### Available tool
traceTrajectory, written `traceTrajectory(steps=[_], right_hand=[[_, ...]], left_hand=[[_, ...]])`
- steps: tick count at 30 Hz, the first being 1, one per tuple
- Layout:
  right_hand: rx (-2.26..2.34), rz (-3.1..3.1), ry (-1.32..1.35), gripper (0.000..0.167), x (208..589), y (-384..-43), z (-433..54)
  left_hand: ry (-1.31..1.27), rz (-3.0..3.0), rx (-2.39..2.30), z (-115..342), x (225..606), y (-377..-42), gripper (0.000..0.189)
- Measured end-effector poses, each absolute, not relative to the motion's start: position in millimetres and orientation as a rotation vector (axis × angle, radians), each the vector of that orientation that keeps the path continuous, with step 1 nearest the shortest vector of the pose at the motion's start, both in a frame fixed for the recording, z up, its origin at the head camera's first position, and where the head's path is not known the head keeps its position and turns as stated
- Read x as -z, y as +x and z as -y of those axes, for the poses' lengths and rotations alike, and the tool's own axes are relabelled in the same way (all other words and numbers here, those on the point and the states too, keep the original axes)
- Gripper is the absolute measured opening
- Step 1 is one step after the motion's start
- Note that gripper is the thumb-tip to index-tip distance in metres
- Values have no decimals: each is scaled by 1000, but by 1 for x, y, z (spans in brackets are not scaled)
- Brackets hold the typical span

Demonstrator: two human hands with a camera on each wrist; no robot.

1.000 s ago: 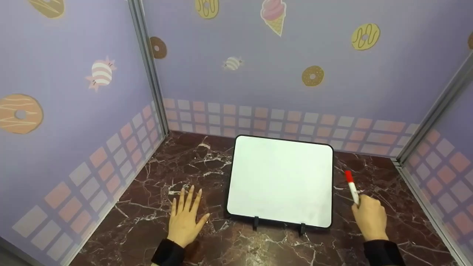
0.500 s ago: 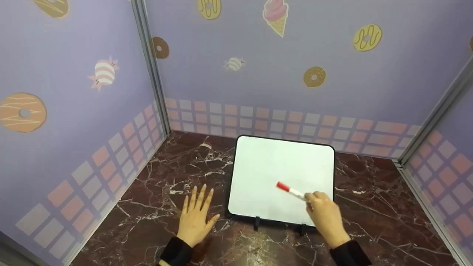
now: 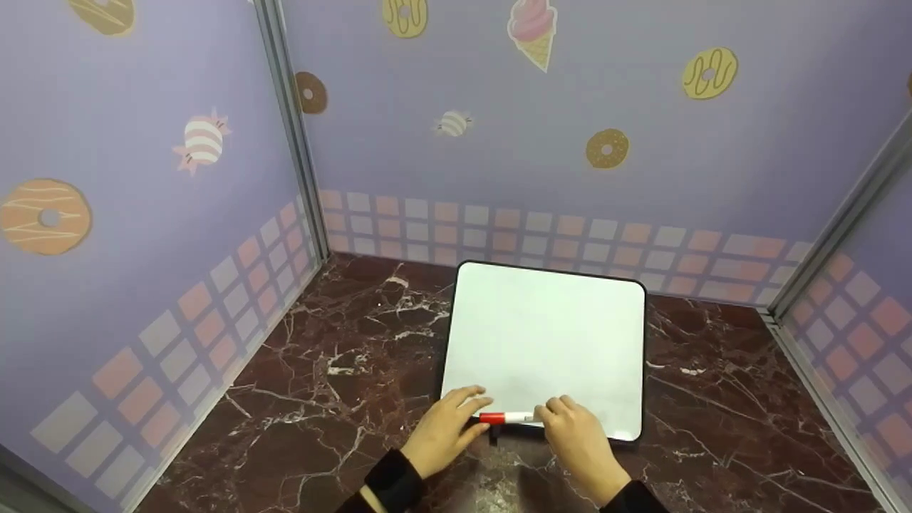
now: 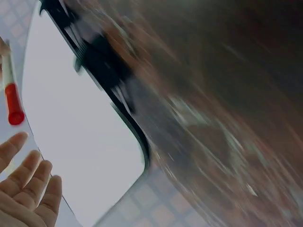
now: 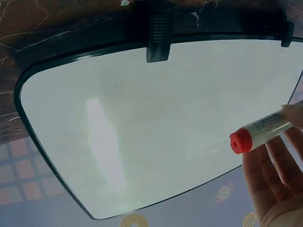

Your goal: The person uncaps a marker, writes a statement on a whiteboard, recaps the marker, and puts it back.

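My right hand (image 3: 578,442) pinches a marker (image 3: 519,417) with a white barrel, held level in front of the lower edge of a whiteboard (image 3: 548,335). Its red cap (image 3: 491,418) points left, toward my left hand (image 3: 440,431). The left hand's fingers are spread around the cap end in the head view. In the left wrist view a gap shows between the left fingers (image 4: 31,182) and the red cap (image 4: 14,104). The right wrist view has the barrel (image 5: 270,128) between thumb and fingers, a red end toward the camera.
The board leans back on a black stand, whose clip (image 3: 494,434) hooks the lower edge. Beneath lies a dark red marbled tabletop (image 3: 342,427). Purple panels with sweets printed on them, such as the back wall (image 3: 499,164), enclose the table at the back and sides.
The right hand has carried the marker leftward from beside the board to its lower front, turning it level. The left hand has lifted from the tabletop and moved right to the cap.
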State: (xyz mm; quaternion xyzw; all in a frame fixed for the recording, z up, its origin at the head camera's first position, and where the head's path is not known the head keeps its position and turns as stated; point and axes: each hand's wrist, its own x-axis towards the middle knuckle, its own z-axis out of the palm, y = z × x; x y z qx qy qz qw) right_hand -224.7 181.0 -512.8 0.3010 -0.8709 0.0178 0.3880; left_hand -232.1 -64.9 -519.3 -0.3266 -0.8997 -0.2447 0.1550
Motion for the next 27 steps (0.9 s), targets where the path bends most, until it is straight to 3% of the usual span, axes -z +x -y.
traceTrajectory(steps=[5, 14, 19, 27], right_hand=[[21, 2178, 804, 20, 513, -223, -176], [68, 2138, 860, 28, 511, -225, -182], [73, 2108, 840, 23, 508, -229, -189], [-15, 2109, 761, 28, 501, -231, -206]], left_hand=[[-986, 2589, 894, 54, 517, -233, 16], [-981, 2693, 1065, 51, 509, -229, 20], [-922, 2691, 1267, 56, 509, -228, 23], [-695, 2610, 1179, 86, 507, -242, 11]])
